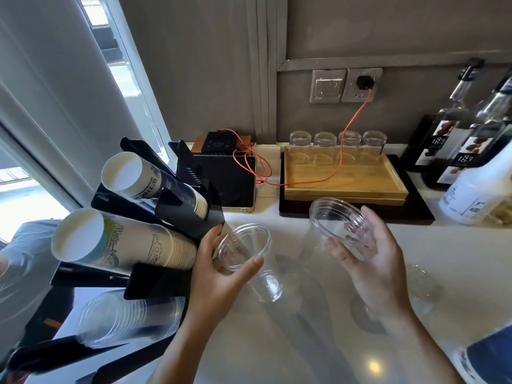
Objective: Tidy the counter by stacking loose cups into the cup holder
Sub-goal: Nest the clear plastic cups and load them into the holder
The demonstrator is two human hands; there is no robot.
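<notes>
Both hands are loosely curled, the left hand [219, 268] round one clear cup [250, 261] just right of the black cup holder [155, 217], the right hand [371, 256] cradling another clear cup [336, 225], with four glasses [336, 145] far back on the wooden tray [346, 184].

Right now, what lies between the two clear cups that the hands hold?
Nothing: in the head view, only bare white counter shows between the left hand's cup and the right hand's cup.
</notes>
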